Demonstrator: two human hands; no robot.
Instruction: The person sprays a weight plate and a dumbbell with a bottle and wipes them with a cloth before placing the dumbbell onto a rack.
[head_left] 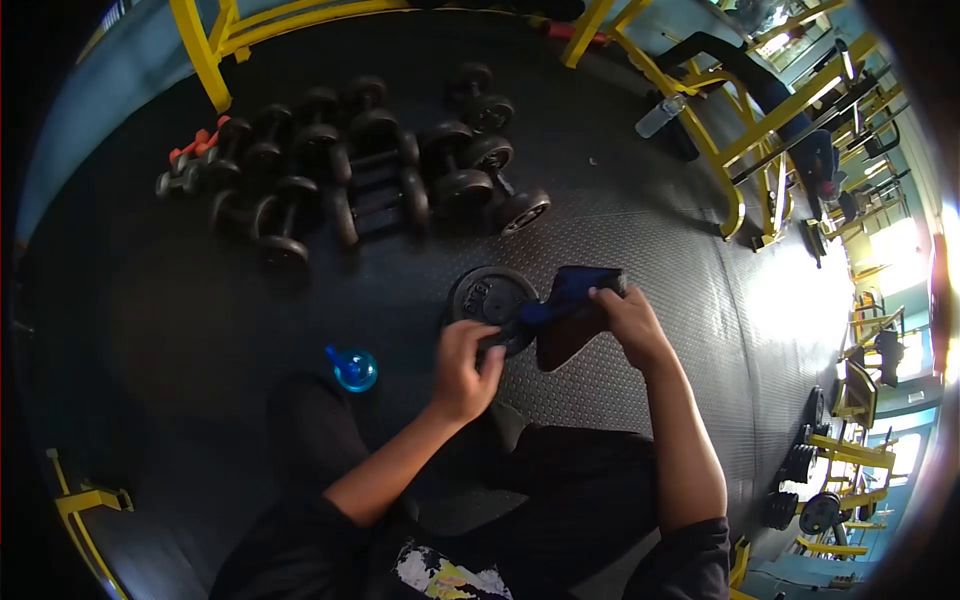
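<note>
A round black weight plate (495, 300) with raised lettering is in front of me, seemingly flat on the floor. My left hand (468, 375) is at its near edge, thumb and fingers apart; whether the fingertips press on the rim is hard to see. To the right, my right hand (628, 325) is closed on the upper corner of a dark cloth (575, 335) with a blue section. The cloth hangs down beside the plate, and its blue end overlaps the plate's right edge. On the floor to the left stands a clear blue spray bottle (356, 371).
Several black dumbbells (375, 195) lie grouped on the dark textured floor beyond the plate. A clear bottle (660, 116) is near a yellow machine frame (735, 150) at the upper right, where a person's dark-clothed leg shows. Yellow racks with plates (820, 512) line the right side.
</note>
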